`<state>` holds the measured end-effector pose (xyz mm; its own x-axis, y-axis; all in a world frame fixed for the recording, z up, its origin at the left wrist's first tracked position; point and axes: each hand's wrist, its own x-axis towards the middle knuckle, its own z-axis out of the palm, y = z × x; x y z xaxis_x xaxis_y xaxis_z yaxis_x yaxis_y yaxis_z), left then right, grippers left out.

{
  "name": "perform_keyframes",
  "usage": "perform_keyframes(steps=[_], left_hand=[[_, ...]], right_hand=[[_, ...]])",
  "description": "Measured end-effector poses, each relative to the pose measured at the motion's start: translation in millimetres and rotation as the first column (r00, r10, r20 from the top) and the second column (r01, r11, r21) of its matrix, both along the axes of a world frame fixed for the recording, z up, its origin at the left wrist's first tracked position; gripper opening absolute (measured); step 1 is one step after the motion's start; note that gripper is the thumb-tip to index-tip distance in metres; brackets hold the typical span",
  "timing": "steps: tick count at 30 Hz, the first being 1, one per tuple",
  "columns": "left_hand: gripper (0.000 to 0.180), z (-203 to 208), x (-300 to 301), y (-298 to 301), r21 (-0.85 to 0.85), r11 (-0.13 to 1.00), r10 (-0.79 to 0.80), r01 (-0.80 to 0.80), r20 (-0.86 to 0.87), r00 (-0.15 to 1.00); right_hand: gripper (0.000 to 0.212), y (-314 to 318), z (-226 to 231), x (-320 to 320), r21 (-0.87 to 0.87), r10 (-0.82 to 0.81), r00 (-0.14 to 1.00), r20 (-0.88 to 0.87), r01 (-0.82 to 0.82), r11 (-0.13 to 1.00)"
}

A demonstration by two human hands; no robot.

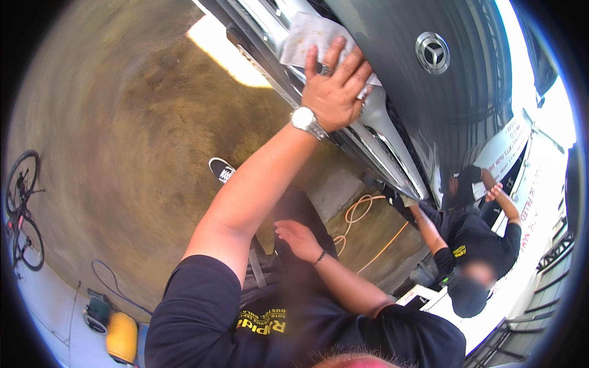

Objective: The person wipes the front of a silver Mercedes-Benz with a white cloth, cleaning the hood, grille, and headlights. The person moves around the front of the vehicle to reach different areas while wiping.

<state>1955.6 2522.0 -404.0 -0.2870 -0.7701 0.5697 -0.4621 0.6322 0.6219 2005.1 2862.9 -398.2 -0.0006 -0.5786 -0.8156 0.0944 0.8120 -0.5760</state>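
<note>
My left hand, with a silver wristwatch and rings, presses a pale grey cloth against the front of a dark grey car. Its fingers are spread over the cloth, which bunches up around them and partly covers the silver grille trim. A round silver emblem sits on the car panel to the right of the cloth. Lower down, my right hand rests near my lap, fingers stretched out and nothing visible in it. A dark bracelet circles that wrist.
At the right, a co-worker in a black shirt and cap reaches toward the car. An orange hose curls on the stained floor. Far left stand a bicycle, a yellow tank-like object and a dark green machine.
</note>
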Motion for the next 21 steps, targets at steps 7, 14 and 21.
perform_keyframes(steps=[7, 14, 21], left_hand=[[0.042, -41, -46, 83, -0.308, 0.95, -0.004, 0.058, 0.175, 0.985], [0.054, -49, -124, 223, 0.155, 0.944, -0.305, 0.293, 0.059, 0.951], [0.054, -32, -208, 327, -0.098, 0.778, -0.605, 0.621, 0.153, 0.781]], right_hand=[[0.03, 33, -28, -24, -0.038, 0.119, 0.982, -0.144, -0.125, 0.991], [0.027, 109, -33, -93, 0.008, 0.019, 0.98, -0.2, -0.018, 1.0], [0.026, 173, -10, -127, 0.051, -0.018, 0.94, -0.34, 0.037, 0.998]])
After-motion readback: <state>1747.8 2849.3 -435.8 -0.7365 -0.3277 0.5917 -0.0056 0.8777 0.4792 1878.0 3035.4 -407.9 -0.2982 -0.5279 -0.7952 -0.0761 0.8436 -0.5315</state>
